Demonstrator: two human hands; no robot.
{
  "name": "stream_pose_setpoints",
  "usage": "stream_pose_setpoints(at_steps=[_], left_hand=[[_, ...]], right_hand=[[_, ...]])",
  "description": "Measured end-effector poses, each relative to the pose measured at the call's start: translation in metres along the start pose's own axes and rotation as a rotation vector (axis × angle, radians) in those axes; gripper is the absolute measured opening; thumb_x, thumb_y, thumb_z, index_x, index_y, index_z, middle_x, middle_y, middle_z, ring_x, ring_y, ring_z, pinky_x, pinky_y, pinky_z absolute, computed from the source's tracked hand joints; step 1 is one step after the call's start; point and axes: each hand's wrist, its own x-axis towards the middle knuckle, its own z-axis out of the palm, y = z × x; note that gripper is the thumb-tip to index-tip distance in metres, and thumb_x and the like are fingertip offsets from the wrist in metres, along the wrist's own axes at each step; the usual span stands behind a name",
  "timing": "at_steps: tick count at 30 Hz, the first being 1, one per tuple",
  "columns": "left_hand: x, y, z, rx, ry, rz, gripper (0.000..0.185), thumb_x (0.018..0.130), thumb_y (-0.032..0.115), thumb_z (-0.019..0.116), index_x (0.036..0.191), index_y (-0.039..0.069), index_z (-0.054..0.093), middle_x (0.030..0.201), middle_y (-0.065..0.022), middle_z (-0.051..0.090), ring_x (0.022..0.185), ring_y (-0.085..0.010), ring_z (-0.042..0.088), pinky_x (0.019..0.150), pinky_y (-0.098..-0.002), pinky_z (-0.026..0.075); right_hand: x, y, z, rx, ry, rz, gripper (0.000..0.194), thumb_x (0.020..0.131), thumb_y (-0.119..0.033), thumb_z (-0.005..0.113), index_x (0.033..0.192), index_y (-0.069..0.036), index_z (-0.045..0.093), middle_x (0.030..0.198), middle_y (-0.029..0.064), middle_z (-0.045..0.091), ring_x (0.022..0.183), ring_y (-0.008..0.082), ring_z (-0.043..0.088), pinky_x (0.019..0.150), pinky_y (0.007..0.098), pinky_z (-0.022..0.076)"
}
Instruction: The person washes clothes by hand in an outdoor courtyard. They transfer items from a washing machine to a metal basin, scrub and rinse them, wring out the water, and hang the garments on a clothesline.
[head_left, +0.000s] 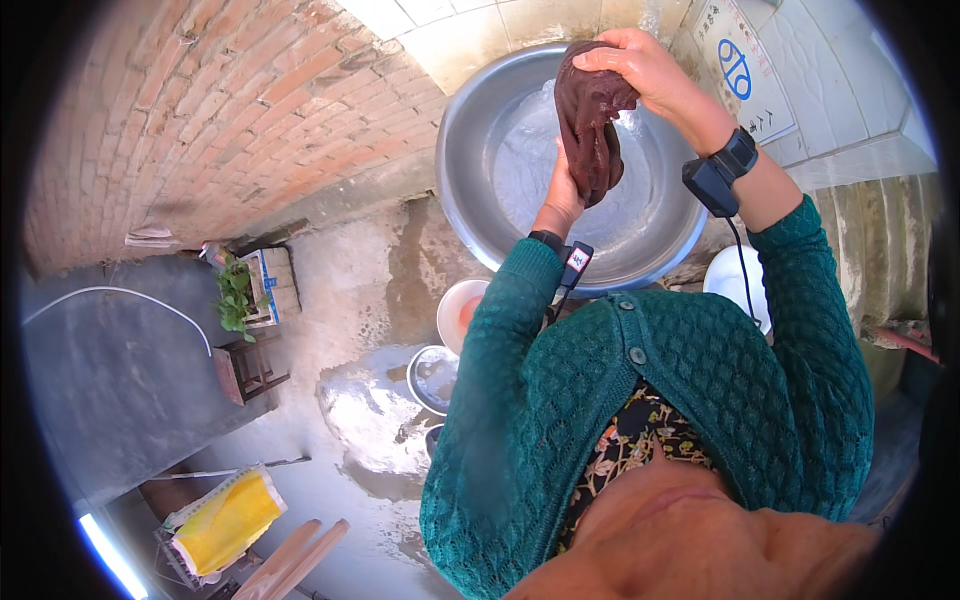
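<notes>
A wet, dark maroon cloth (596, 112) hangs bunched between my hands over a large metal basin (469, 187). My right hand (626, 67) grips its upper end, fingers curled over the top. Lower down, my left hand (564, 187) holds the cloth from its left side; part of that hand is hidden behind the folds. Clear water (517, 165) lies in the basin beneath. Each wrist wears a black strap with a small cabled box.
A brick wall (337, 120) rises at the left, a tiled wall (817, 67) at the right. By the basin stand a pale bucket (450, 315), a metal bowl (433, 379) and a white basin (731, 281). A wooden stool (247, 371) is farther left on the partly wet floor.
</notes>
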Motion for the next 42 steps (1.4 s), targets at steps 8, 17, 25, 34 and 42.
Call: stream_pose_setpoints(at_steps=[8,17,25,34,42], left_hand=[[-0.003,-0.005,0.003,-0.608,0.169,-0.244,0.076,0.085,0.068,0.059,0.135,0.012,0.050,0.122,-0.0105,0.062,0.100,-0.0339,0.065,0.075,-0.0464,0.055],[0.000,-0.002,0.000,-0.574,0.111,-0.353,0.059,0.086,0.028,0.073,0.132,0.005,0.044,0.118,-0.0147,0.057,0.104,-0.0266,0.059,0.083,-0.0394,0.052],[-0.012,0.028,0.039,-0.769,-0.021,-0.403,0.045,0.085,0.014,0.068,0.124,0.004,0.048,0.104,-0.0114,0.055,0.081,-0.0204,0.055,0.058,-0.0268,0.048],[-0.011,0.045,0.052,-0.263,-0.059,-0.676,0.034,0.084,0.024,0.073,0.104,0.003,0.054,0.081,-0.0103,0.058,0.060,-0.0185,0.053,0.046,-0.0261,0.044],[0.018,0.018,0.042,0.657,0.132,-0.312,0.033,0.072,0.010,0.077,0.100,-0.001,0.063,0.083,-0.0114,0.067,0.069,-0.0228,0.067,0.057,-0.0359,0.054]], right_hand=[[0.003,0.099,0.010,-0.034,0.284,-0.022,0.030,0.081,-0.024,0.076,0.093,0.002,0.066,0.085,0.0099,0.070,0.076,0.0160,0.066,0.068,0.0309,0.0525],[-0.085,0.149,-0.002,-0.981,-0.087,-0.576,0.038,0.077,-0.027,0.071,0.101,0.001,0.064,0.094,0.0135,0.068,0.099,0.0348,0.062,0.084,0.0402,0.0486],[-0.057,0.182,-0.024,0.965,-0.017,0.447,0.077,0.089,-0.066,0.057,0.139,-0.009,0.046,0.120,0.0083,0.060,0.100,0.0200,0.063,0.090,0.0349,0.0517],[-0.021,0.161,-0.041,0.682,-0.180,0.421,0.054,0.087,-0.045,0.072,0.120,-0.004,0.063,0.114,0.0105,0.066,0.105,0.0212,0.061,0.093,0.0363,0.0493],[0.004,0.171,-0.038,-0.079,0.021,0.239,0.046,0.083,-0.031,0.067,0.118,-0.001,0.063,0.104,0.0134,0.070,0.095,0.0245,0.066,0.083,0.0367,0.0532]])
